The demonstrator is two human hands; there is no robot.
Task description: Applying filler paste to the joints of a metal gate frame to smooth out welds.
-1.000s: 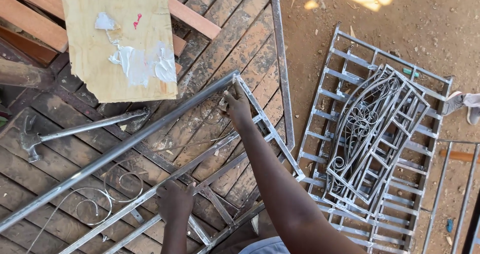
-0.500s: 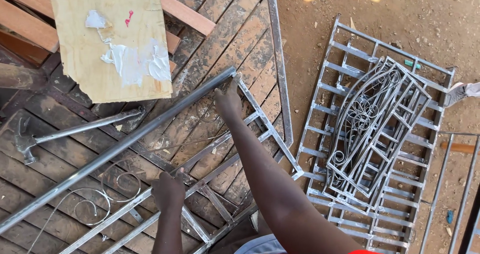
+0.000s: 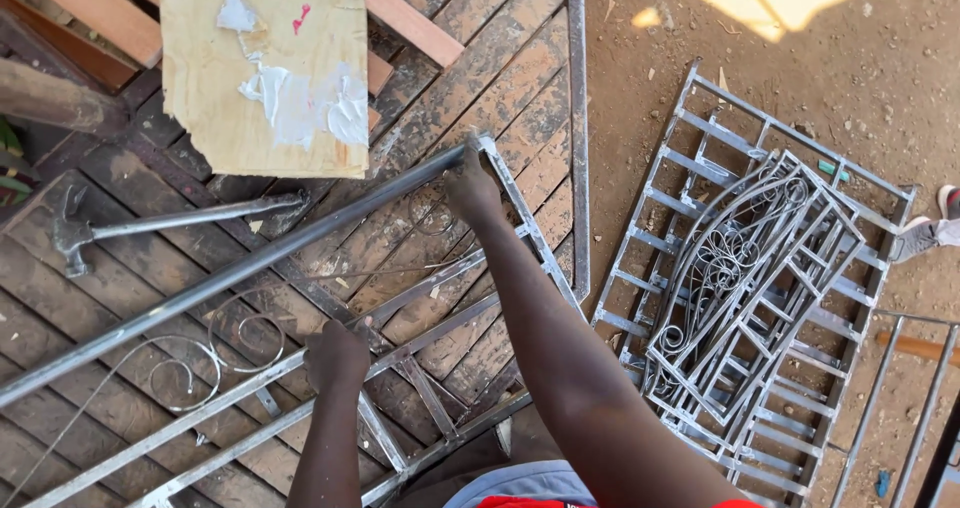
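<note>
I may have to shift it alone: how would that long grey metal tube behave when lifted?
The metal tube looks rigid, unlikely to sag. Being long, it would probably swing if lifted at one end. Resting on the metal frame, it might slide.

A slatted wooden worktop (image 3: 120, 218), dark and paint-stained, fills the left of the view. On it lies a grey metal frame (image 3: 400, 368) with scrollwork; a long metal tube (image 3: 230, 273) rests slantwise across the frame. Beyond the tube lie a hammer (image 3: 160, 223), a plywood board (image 3: 265, 68) smeared with white filler, and timber planks (image 3: 410, 23). Right of the worktop, on the dirt floor (image 3: 640, 98), lie stacked metal grilles (image 3: 750, 278).
</note>
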